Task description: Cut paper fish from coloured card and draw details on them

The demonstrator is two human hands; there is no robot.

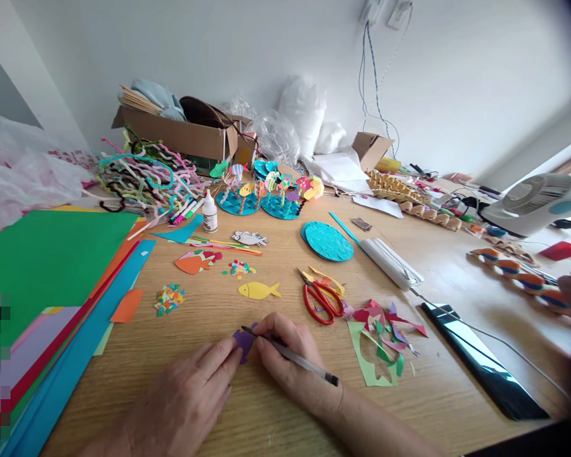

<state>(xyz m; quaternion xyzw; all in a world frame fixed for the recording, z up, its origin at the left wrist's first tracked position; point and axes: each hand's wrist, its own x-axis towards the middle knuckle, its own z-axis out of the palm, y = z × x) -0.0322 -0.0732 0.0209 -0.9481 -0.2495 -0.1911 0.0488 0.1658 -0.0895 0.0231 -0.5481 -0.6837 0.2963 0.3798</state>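
Note:
My right hand [290, 355] is closed around a pen [309, 364] with a clear barrel and black end cap. Its tip touches a small purple paper cutout [244, 343] on the table. From the other side, my left hand [190, 390] pins the cutout down with fingers pressed together; part of the cutout is hidden beneath them. Just beyond lies a yellow paper fish [259, 291] with an eye and gill line drawn on. Red-handled scissors [321, 298] rest to the right of it. Farther back is a black-and-white drawn fish [250, 238].
Coloured paper sheets [66, 254] are stacked at left, near paper confetti [170, 298]. A glue bottle [210, 212] stands behind. Blue discs [327, 241], paper scraps [383, 343], a power strip [391, 261] and a shiny black phone-like slab [485, 362] lie to the right.

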